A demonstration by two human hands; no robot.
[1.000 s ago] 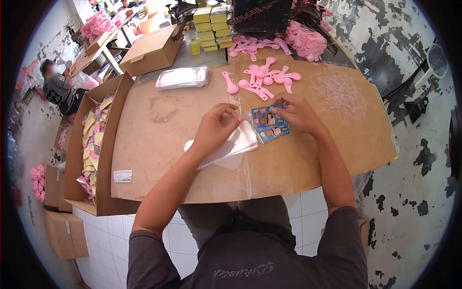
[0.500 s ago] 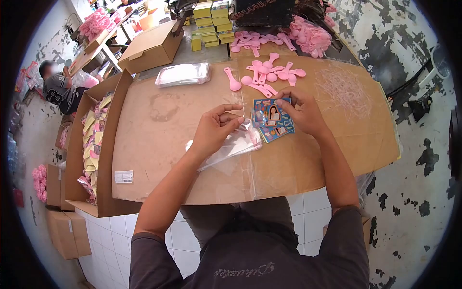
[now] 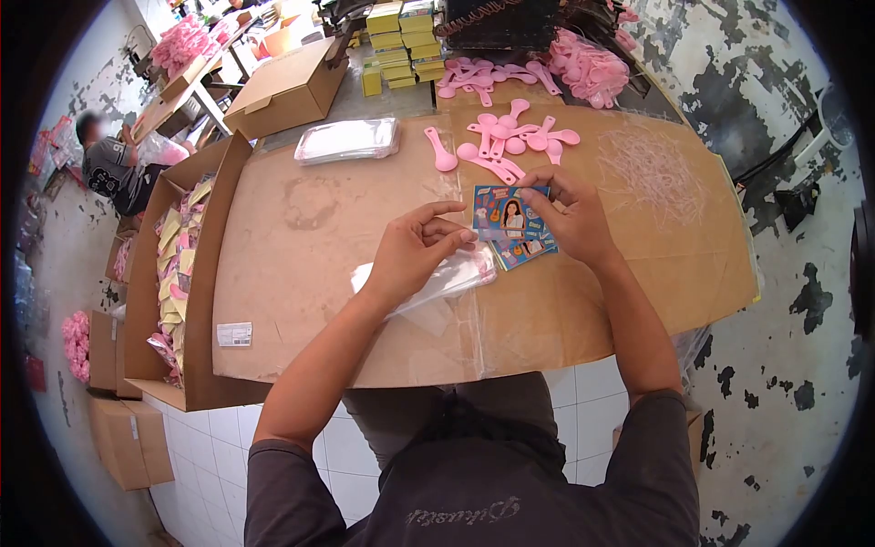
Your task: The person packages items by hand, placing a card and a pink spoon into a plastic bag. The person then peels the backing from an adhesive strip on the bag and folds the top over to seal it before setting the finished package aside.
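Note:
My right hand pinches a blue printed card between thumb and fingers, holding it above the cardboard tabletop. Under it lies a small stack of similar cards. Just to the left, my left hand has its fingers curled and its thumb close to the card's lower left corner. It appears to pinch the edge of a clear plastic bag, whose film is hard to see against the card. A pile of clear plastic bags lies below the left hand, partly covered by it.
Pink spoons lie beyond my hands, near a stack of clear bags. An open carton of packed pieces stands at the left edge. Thin plastic strips are scattered at right. Another person sits far left.
The card in my right hand has shifted slightly left and turned flatter to view. My left hand has moved a little down and right, its thumb nearer the card.

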